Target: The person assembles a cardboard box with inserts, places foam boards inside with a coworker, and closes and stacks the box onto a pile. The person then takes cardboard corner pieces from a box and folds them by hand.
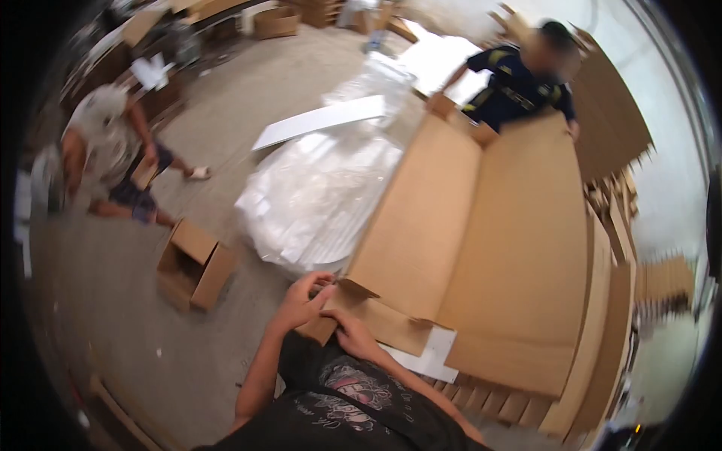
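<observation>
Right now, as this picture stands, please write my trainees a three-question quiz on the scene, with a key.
1. True or false: the left hand and right hand are both at the near end of the long carton.
2. What lies on the plastic heap? A) small open box B) white panel C) printed shirt
3. Fill in: the person in the dark shirt is at the long carton's ___ end.
Key: 1 true; 2 B; 3 far.

Two bare arms reach forward, and I see the hands close together in front of the person's body. The left hand (304,301) sits slightly farther out, fingers bent inward, its left forearm (263,367) rising steeply. The right hand (355,335) is lower, fingers partly hidden, its right forearm (415,387) slanting inward.
</observation>
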Action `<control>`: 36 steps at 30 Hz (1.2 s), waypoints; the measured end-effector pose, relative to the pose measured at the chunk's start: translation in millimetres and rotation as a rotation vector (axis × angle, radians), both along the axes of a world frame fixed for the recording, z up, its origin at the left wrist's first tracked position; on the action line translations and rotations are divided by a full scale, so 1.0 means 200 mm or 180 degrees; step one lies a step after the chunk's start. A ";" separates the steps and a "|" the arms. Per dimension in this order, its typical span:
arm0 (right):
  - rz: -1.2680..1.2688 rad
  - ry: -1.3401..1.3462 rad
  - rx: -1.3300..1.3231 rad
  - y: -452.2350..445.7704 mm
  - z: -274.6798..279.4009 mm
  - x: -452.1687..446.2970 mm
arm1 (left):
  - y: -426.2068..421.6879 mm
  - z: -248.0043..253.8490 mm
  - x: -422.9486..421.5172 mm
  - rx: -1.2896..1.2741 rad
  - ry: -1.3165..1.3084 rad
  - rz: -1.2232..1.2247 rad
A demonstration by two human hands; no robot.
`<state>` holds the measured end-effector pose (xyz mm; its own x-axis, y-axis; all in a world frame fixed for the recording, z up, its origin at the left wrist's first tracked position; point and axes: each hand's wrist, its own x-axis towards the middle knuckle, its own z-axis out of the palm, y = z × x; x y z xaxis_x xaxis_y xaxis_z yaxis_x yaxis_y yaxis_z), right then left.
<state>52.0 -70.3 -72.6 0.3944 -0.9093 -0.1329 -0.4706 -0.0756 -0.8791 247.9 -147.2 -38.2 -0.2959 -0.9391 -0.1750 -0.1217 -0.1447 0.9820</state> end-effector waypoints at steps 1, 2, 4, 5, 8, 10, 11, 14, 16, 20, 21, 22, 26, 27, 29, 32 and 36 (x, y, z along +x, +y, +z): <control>0.0111 -0.0306 0.0244 -0.03 0.10 0.02 | -0.01 -0.01 0.00 -0.0440 -0.0277 -0.0057; -0.0032 -0.0322 0.0233 -0.03 0.14 0.02 | -0.03 0.01 -0.04 -0.0451 -0.0277 -0.0201; -0.0334 -0.0645 0.0319 -0.06 0.23 0.03 | -0.04 0.09 -0.08 -0.0492 -0.0054 0.0373; -0.0502 -0.0740 0.0138 -0.07 0.25 0.06 | -0.06 0.08 -0.06 -0.0656 -0.0045 0.0449; -0.1331 -0.0545 -0.0582 -0.05 0.25 -0.08 | -0.09 0.06 -0.10 -0.0341 0.0164 0.0466; -0.2092 -0.0631 -0.0326 -0.01 0.18 -0.22 | -0.11 0.01 -0.13 -0.0205 0.0263 0.0297; -0.2147 -0.0643 -0.0370 0.00 0.18 -0.29 | -0.12 0.00 -0.15 -0.0056 0.0369 0.0160; -0.3110 -0.1454 0.0381 -0.01 0.23 -0.45 | -0.14 0.04 -0.27 -0.0061 0.0629 -0.0533; -0.3259 -0.2315 0.0547 -0.02 0.23 -0.51 | -0.12 0.06 -0.38 0.0030 0.0714 -0.0946; -0.2786 -0.2618 0.1071 0.01 0.21 -0.58 | -0.09 0.12 -0.58 0.0460 0.1253 -0.1466; -0.2815 -0.2556 0.1147 0.02 0.22 -0.58 | -0.09 0.14 -0.61 0.0769 0.1185 -0.1259; -0.2814 -0.2563 0.1135 0.04 0.24 -0.58 | -0.09 0.16 -0.63 0.1076 0.1116 -0.1033; -0.2515 -0.2231 0.1386 0.10 0.20 -0.63 | -0.08 0.06 -0.63 0.1106 0.1047 -0.1217; -0.2735 -0.2135 0.1484 0.10 0.22 -0.62 | -0.08 0.07 -0.62 0.1136 0.0989 -0.1207; -0.2889 -0.2094 0.1329 0.09 0.11 -0.62 | -0.07 0.10 -0.60 0.0718 0.0641 -0.1241; -0.2779 -0.1855 0.0984 0.07 0.07 -0.61 | -0.04 0.11 -0.63 0.0063 0.0189 -0.1025; -0.2983 -0.2487 0.0780 0.02 0.13 -0.54 | -0.03 0.14 -0.64 0.0237 0.0612 -0.0333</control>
<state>-55.5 -65.3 -46.5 -0.3429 -0.8674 -0.3605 0.4004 0.2122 -0.8914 120.8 -153.2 -9.8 -0.4256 -0.8881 -0.1736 0.0485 -0.2139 0.9756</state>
